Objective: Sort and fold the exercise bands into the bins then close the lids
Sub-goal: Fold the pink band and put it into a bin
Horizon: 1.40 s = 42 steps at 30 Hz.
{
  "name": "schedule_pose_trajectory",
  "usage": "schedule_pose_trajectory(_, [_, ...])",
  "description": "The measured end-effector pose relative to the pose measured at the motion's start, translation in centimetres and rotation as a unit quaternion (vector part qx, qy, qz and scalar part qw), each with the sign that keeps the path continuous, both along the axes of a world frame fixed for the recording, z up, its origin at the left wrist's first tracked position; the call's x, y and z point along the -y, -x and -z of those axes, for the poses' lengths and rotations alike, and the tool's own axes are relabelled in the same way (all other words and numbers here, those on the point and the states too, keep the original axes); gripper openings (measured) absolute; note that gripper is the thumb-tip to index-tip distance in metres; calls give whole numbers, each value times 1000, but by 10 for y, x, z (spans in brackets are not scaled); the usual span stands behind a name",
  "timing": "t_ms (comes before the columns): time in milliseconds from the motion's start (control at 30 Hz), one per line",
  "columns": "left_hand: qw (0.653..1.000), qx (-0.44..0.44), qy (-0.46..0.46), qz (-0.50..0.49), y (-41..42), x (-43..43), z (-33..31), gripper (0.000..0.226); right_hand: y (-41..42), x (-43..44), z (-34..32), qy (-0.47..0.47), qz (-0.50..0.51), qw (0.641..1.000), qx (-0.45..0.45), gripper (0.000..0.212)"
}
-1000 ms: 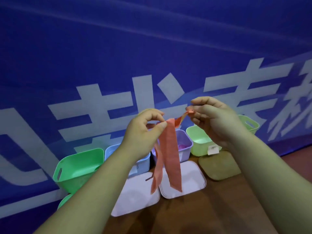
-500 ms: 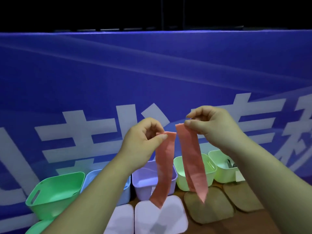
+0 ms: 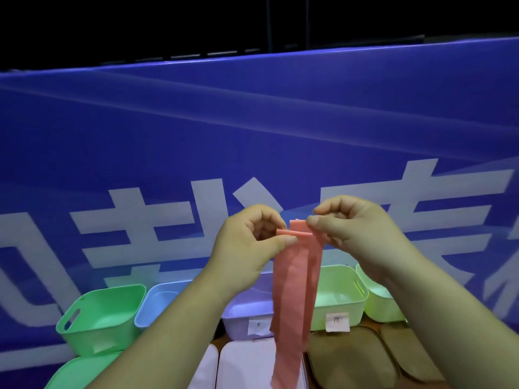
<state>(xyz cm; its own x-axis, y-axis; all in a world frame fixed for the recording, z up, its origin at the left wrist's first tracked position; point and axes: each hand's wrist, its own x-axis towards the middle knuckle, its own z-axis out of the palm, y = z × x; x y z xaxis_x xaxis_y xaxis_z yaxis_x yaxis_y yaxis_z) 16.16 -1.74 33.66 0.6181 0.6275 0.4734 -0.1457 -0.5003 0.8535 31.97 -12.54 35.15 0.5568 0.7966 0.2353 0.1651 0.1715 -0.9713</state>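
The salmon-pink band (image 3: 292, 290) hangs doubled, ends together, above open pastel bins (image 3: 92, 338), their lids (image 3: 244, 363) lying in front.

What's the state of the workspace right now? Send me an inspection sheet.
Surface: brown table, mostly hidden under bins and lids.
Job's things: pink band hangs in two strips from both hands; open green bin, blue bin, purple bin, light green bin, second light green bin in a row; green lid, white lids, brown lids lie flat in front.
Clutter: paper labels on two bins.
Hands: left hand and right hand each pinch the band's top.
Cables: nothing seen.
Surroundings: blue banner with white characters; darkness above.
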Motion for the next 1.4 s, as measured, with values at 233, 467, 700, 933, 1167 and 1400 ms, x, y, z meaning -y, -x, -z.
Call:
schedule_pose_trajectory(233, [998, -24, -29, -41, -16, 5, 10, 33, -8, 0, 7, 27, -44, 996, -75, 16])
schedule_pose_trajectory(467, [997, -17, -16, -80, -33, 7, 16, 30, -18, 1, 10, 31, -76, 991, -104, 15])
schedule_pose_trajectory(700, [996, -2, -16, -91, -42, 11, 16, 23, -24, 2, 13, 22, -92, 989, -110, 13])
schedule_pose_trajectory(933, [996, 8, -6, -89, -46, 15, 17, 27, -28, 3, 14, 2, -78, 988, -135, 9])
schedule_pose_trajectory(1167, [996, 35, 12, -78, -50, 22, 15, 30, -32, 7, 14, 4, -91, 980, -176, 7])
schedule_pose_trajectory(1400, [996, 40, 2, -85, -52, 26, 16, 26, -29, 14, 12, 11, -111, 980, -162, 9])
